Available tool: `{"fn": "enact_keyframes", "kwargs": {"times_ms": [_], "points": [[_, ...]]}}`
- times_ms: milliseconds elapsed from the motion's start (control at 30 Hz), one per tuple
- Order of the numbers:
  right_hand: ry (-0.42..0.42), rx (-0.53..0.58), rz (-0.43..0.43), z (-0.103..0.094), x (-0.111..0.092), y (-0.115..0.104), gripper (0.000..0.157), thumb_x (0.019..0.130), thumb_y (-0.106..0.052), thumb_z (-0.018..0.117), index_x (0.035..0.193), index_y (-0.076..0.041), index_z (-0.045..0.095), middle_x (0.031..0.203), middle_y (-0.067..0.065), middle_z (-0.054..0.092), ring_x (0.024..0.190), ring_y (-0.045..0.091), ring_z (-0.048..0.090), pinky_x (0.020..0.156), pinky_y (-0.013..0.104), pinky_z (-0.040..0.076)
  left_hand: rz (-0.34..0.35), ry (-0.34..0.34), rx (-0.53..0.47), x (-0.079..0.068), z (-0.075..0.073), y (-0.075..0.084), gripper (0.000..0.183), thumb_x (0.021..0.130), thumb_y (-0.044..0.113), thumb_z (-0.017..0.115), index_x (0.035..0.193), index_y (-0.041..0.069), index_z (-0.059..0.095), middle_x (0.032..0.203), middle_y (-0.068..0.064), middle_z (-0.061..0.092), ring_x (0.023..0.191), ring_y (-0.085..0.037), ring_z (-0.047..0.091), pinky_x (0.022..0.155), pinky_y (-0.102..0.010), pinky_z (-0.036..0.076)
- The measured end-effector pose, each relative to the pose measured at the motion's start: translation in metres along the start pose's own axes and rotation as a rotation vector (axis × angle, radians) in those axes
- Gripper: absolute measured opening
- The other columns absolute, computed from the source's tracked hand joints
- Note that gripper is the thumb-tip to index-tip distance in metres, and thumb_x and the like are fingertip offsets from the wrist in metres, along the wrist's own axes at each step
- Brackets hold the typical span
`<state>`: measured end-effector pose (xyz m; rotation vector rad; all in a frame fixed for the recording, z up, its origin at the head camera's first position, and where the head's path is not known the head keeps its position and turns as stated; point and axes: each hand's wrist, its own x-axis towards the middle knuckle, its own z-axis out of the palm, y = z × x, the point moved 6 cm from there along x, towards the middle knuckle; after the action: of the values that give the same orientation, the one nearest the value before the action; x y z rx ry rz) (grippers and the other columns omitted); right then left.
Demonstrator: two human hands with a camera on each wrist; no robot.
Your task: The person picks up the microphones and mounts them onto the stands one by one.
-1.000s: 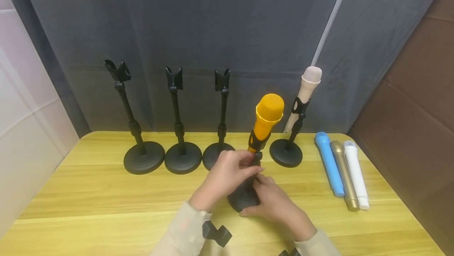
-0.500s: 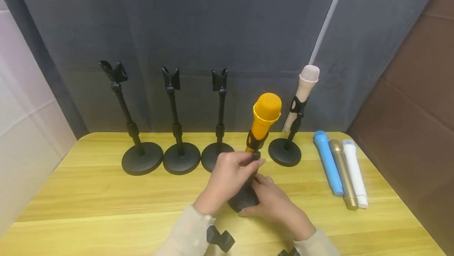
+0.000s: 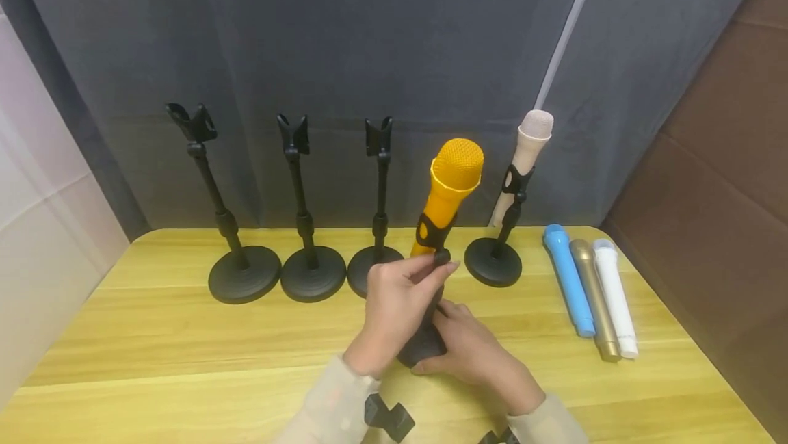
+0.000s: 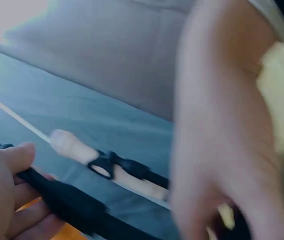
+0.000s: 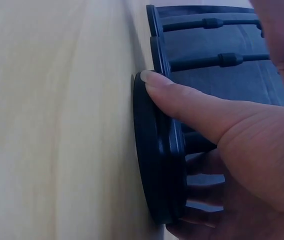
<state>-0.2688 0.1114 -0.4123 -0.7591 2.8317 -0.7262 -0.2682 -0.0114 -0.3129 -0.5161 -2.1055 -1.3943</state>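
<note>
A yellow microphone (image 3: 457, 167) leans to the right in the clip of a black tabletop stand (image 3: 423, 347), in the middle of the head view. Just below the clip, my left hand (image 3: 394, 304) pinches the top of the post with thumb and fingers. In the left wrist view its fingers (image 4: 24, 155) are around the narrow upper part, above a thicker sleeve (image 4: 77, 205). My right hand (image 3: 473, 349) grips the round base from the right. The right wrist view has that hand's thumb on the rim of the base (image 5: 152, 150), which stands on the wooden table.
Three black stands with vacant clips, left (image 3: 244, 274), middle (image 3: 312, 273) and right (image 3: 382, 191), line the back. A beige microphone (image 3: 531, 146) sits in another stand (image 3: 492, 263). Blue (image 3: 569, 280), gold (image 3: 596, 300) and white (image 3: 615, 297) microphones lie at the right.
My left hand has moved up, and the yellow microphone with its clip has risen and shifted slightly left. More of the microphone's lower body shows. My right hand stays at the base.
</note>
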Motion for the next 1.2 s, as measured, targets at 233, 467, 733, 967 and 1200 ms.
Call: {"fn": "enact_keyframes", "kwargs": {"times_ms": [233,467,733,967,1200], "points": [[-0.020,0.004,0.012,0.001,0.001,-0.001,0.100,0.074,-0.045,0.087,0.154,-0.005,0.040,0.157,0.018,0.043,0.135,0.042,0.047,0.107,0.054,0.046,-0.062,-0.073,-0.025,0.006,0.000,0.005,0.012,0.091,0.027,0.077,0.087,0.016,0.078,0.067,0.006,0.071,0.057,0.000,0.056,0.053,-0.020,0.046],[-0.020,0.013,0.006,0.002,0.001,0.001,0.102,0.075,-0.046,0.087,0.156,-0.008,0.038,0.159,0.017,0.040,0.136,0.043,0.046,0.107,0.054,0.046,-0.101,-0.109,0.041,0.002,0.003,0.001,0.024,0.095,0.040,0.069,0.081,0.021,0.073,0.064,0.011,0.064,0.057,-0.004,0.052,0.053,-0.020,0.042],[-0.027,-0.003,0.016,0.003,0.001,0.001,0.101,0.075,-0.049,0.086,0.155,-0.007,0.039,0.160,0.017,0.040,0.136,0.042,0.047,0.106,0.054,0.047,-0.148,-0.115,-0.102,-0.002,0.002,-0.006,0.015,0.093,0.033,0.074,0.100,0.021,0.079,0.088,0.006,0.078,0.076,-0.002,0.071,0.067,-0.019,0.056],[-0.025,-0.005,0.025,0.003,0.001,0.000,0.098,0.075,-0.048,0.086,0.153,-0.006,0.042,0.158,0.017,0.042,0.136,0.041,0.047,0.107,0.054,0.047,-0.087,-0.175,-0.087,0.000,-0.002,-0.003,0.014,0.096,0.026,0.070,0.102,0.016,0.079,0.091,0.001,0.078,0.078,-0.006,0.074,0.066,-0.021,0.056],[-0.006,-0.009,0.017,0.002,0.001,-0.001,0.099,0.073,-0.049,0.087,0.150,-0.005,0.045,0.155,0.019,0.045,0.135,0.042,0.047,0.107,0.055,0.046,-0.087,-0.258,-0.067,0.004,-0.002,-0.004,0.019,0.097,0.025,0.070,0.109,0.013,0.079,0.101,0.000,0.079,0.087,-0.008,0.075,0.074,-0.020,0.058]]}}
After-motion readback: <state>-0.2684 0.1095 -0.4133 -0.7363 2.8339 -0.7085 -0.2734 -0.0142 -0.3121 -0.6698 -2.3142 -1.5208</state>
